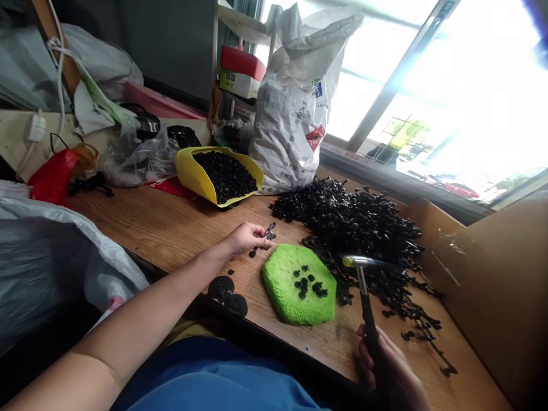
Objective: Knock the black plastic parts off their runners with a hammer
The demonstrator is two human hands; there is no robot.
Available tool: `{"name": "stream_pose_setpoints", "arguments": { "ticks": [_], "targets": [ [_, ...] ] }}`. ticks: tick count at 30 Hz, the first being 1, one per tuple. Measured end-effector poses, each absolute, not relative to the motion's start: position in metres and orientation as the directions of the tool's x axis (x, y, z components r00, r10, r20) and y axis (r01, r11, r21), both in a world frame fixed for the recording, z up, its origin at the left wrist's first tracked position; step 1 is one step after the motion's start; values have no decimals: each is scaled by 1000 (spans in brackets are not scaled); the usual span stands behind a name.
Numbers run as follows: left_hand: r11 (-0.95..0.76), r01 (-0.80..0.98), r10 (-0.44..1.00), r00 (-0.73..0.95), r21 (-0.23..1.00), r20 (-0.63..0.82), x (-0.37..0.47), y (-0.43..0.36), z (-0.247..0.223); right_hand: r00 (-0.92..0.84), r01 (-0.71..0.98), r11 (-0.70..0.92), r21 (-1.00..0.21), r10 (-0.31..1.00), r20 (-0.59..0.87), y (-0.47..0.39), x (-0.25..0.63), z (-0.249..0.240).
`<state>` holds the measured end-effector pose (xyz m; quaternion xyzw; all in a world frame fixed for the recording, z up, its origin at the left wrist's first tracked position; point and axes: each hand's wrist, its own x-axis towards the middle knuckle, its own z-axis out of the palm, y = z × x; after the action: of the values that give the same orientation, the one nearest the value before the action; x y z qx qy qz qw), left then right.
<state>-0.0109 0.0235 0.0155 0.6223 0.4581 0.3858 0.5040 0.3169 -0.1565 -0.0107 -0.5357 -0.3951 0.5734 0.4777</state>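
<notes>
Left hand point(246, 240): closed, pinching a small branching black plastic piece point(269, 230) above the wooden tabletop, near the pad's far left edge. Right hand point(387, 362): wrapped around the dark handle of a hammer with a silver metal head and yellow tip point(359, 261), held upright to the right of the pad. Between the hands: one bright green, textured, many-sided pad point(299, 285), bearing small black plastic studs point(319, 289). Beyond and right of it: a large heap of black plastic pieces point(351, 222). Behind: one yellow scoop point(188, 174), filled with small black parts, beside a tall white printed sack point(291, 108).
</notes>
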Motion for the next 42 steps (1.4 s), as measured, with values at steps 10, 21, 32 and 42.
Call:
{"name": "stream_pose_setpoints", "arguments": {
  "ticks": [10, 21, 32, 42],
  "targets": [
    [266, -97, 862, 470, 959, -192, 49, 11, 29, -6, -124, -185, -975, 983, -186, -159, 312, 0],
    [279, -19, 836, 496, 960, -234, 63, 16, 21, -27, -154, -154, -976, 988, -151, -160, 321, -8],
    [302, -28, 836, 489, 953, -250, 65, 7, 29, -43, -173, -172, -970, 985, -167, -160, 317, -5],
    [298, -75, 837, 501, 952, -222, 63, 9, 27, -9, -140, -157, -978, 987, -158, -156, 324, -16]
  ]
}}
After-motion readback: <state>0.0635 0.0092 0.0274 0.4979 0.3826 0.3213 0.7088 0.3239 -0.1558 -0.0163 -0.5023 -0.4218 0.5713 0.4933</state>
